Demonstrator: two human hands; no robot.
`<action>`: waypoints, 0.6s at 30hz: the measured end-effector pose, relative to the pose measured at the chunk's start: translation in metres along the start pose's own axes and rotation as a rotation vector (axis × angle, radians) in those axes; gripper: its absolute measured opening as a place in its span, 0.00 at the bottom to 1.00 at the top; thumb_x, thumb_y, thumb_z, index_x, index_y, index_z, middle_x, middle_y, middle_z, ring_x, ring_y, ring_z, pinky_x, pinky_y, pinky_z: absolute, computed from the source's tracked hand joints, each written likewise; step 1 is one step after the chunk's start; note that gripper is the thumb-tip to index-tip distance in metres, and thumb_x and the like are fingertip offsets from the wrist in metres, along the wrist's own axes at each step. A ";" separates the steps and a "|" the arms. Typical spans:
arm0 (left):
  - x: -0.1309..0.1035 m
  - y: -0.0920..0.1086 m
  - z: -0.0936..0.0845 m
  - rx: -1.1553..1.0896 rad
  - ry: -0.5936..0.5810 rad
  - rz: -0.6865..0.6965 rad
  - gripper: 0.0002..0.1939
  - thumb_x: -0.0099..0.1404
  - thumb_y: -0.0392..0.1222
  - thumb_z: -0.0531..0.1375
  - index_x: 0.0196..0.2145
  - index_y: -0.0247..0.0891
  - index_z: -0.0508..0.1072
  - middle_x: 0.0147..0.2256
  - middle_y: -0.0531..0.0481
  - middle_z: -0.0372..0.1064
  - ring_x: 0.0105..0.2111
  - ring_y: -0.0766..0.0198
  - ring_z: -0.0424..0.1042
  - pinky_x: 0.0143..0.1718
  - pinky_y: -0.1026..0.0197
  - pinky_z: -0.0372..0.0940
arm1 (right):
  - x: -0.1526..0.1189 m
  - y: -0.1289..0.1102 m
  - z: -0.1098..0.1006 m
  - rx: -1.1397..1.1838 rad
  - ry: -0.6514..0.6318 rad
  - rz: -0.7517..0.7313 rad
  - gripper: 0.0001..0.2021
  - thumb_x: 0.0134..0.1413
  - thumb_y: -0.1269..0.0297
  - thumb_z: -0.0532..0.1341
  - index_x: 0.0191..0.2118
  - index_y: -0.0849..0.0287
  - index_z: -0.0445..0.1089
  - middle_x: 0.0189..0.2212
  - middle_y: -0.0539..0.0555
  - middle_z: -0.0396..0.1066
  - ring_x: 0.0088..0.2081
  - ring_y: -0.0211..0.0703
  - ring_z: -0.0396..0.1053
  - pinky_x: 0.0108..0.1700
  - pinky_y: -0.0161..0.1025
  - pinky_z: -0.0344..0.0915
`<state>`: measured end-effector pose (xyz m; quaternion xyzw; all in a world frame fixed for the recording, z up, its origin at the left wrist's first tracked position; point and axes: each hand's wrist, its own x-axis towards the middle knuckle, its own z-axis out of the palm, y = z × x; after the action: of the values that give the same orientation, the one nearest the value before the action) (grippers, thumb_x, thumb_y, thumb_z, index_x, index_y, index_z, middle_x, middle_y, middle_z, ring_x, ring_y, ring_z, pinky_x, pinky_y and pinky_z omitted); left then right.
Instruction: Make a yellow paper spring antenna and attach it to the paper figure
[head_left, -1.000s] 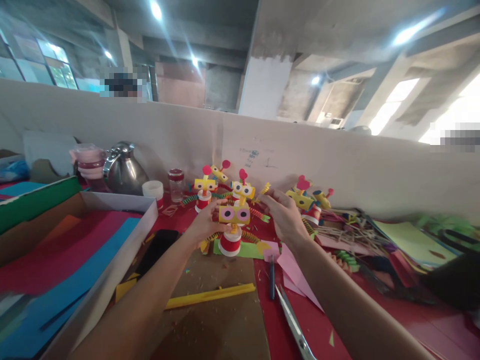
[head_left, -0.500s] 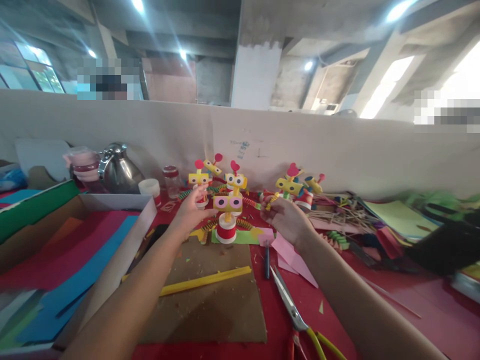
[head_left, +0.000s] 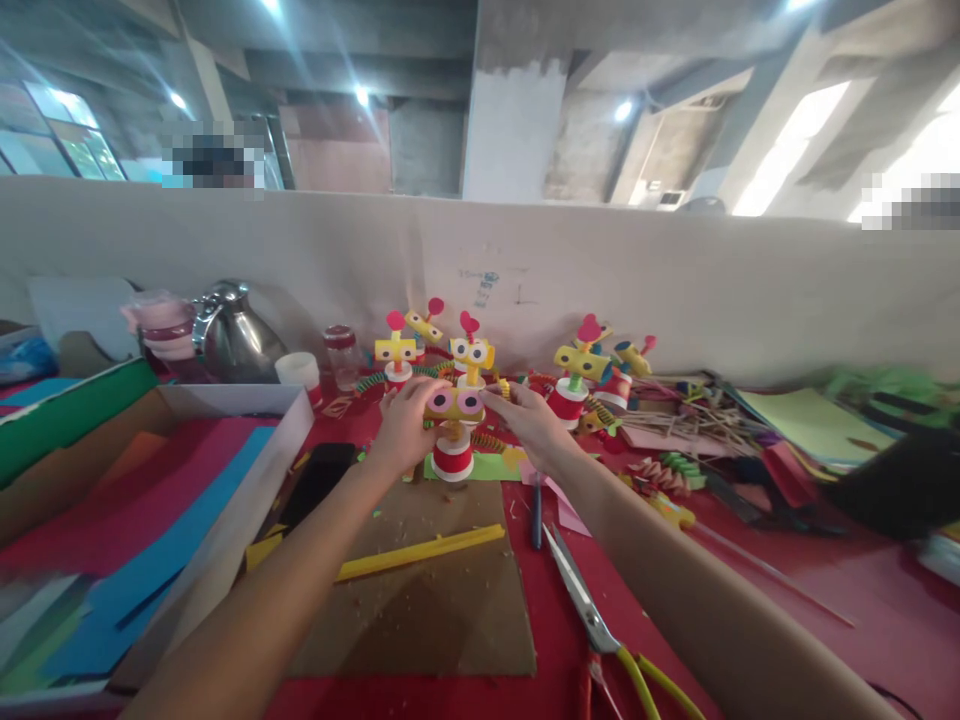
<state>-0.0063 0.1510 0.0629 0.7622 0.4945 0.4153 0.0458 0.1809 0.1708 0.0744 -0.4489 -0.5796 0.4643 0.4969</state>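
Note:
The nearest paper robot figure has a yellow tube head (head_left: 456,404) with pink-ringed eyes and a red-and-white cup body (head_left: 453,458). It stands upright at the back edge of a brown cardboard sheet. My left hand (head_left: 411,425) grips the left end of the head, fingers curled over its top. At the head's right end, my right hand (head_left: 534,418) has its thumb and fingertips pinched close to the tube. A small yellow folded-paper spring (head_left: 504,387) shows at those fingers. Contact between the right fingertips and the head is hard to make out.
Similar figures (head_left: 574,385) stand behind, by the white partition (head_left: 337,240). Scissors (head_left: 592,610), a blue pen (head_left: 536,515) and a yellow strip (head_left: 424,552) lie nearby. A box of coloured paper (head_left: 296,415) is left, a steel jug (head_left: 238,335) behind it, craft sticks (head_left: 694,425) at right.
Both hands have moved inward to the near figure's head. My left hand, open before, has closed on it. My right hand has brought the yellow folded-paper spring leftward.

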 end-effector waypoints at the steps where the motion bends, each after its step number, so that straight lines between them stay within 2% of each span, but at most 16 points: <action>1: -0.003 0.002 0.001 0.050 0.009 0.020 0.25 0.52 0.33 0.62 0.48 0.44 0.67 0.51 0.45 0.66 0.54 0.50 0.62 0.57 0.45 0.49 | -0.003 0.003 0.001 -0.014 0.007 -0.010 0.17 0.41 0.51 0.66 0.33 0.59 0.69 0.22 0.46 0.63 0.23 0.34 0.59 0.25 0.33 0.55; 5: -0.010 0.007 0.007 0.169 0.036 0.102 0.24 0.53 0.28 0.57 0.48 0.44 0.66 0.53 0.44 0.65 0.55 0.52 0.61 0.59 0.45 0.42 | -0.011 0.010 0.000 -0.062 0.038 -0.037 0.15 0.42 0.52 0.65 0.29 0.59 0.66 0.22 0.45 0.62 0.23 0.33 0.57 0.25 0.33 0.53; 11: -0.014 0.005 0.016 0.198 0.083 0.103 0.25 0.53 0.26 0.55 0.49 0.45 0.66 0.52 0.45 0.65 0.55 0.52 0.61 0.60 0.44 0.36 | -0.017 0.009 0.000 -0.128 0.032 -0.062 0.15 0.42 0.52 0.64 0.27 0.59 0.67 0.21 0.46 0.62 0.24 0.35 0.57 0.25 0.34 0.53; 14: -0.012 0.004 0.015 0.186 0.083 0.093 0.27 0.54 0.27 0.57 0.51 0.46 0.65 0.54 0.44 0.63 0.56 0.52 0.59 0.60 0.44 0.38 | -0.017 0.005 0.002 -0.143 0.015 -0.061 0.15 0.43 0.52 0.63 0.28 0.59 0.67 0.20 0.46 0.61 0.23 0.35 0.55 0.25 0.33 0.51; 18: -0.005 0.000 0.009 0.087 0.040 0.064 0.31 0.52 0.32 0.61 0.54 0.46 0.62 0.56 0.43 0.60 0.56 0.50 0.58 0.57 0.43 0.47 | -0.013 -0.004 0.002 -0.160 0.010 -0.056 0.13 0.45 0.53 0.62 0.26 0.59 0.66 0.19 0.44 0.56 0.22 0.33 0.51 0.25 0.33 0.48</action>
<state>-0.0008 0.1500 0.0542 0.7703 0.4884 0.4099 -0.0105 0.1798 0.1570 0.0757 -0.4730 -0.6247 0.4003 0.4752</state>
